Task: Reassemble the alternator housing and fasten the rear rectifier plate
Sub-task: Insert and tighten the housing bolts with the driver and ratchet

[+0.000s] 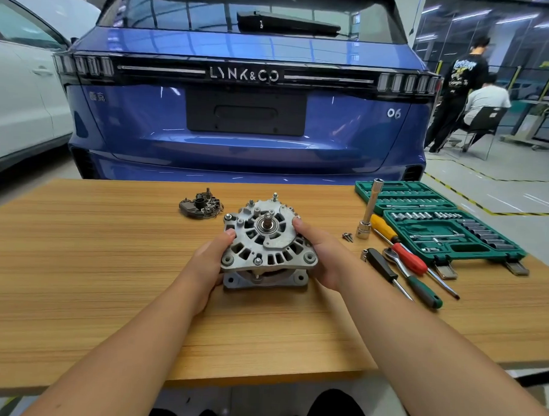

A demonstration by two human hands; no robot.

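Observation:
The grey cast alternator housing (267, 242) stands on the wooden table (76, 262) with its rear face up, shaft and bearing in the middle and several studs sticking up. My left hand (209, 261) grips its left side, thumb on the top rim. My right hand (320, 254) grips the right side, thumb on the upper edge. The dark rectifier plate (201, 203) lies apart on the table, behind and to the left of the housing.
Two small screws (347, 236) lie right of the housing. A long socket (368, 212) stands upright, beside a ratchet (400, 260) and several screwdrivers (387, 271). An open green socket case (439, 224) fills the right side. A blue car (246, 112) stands behind the table.

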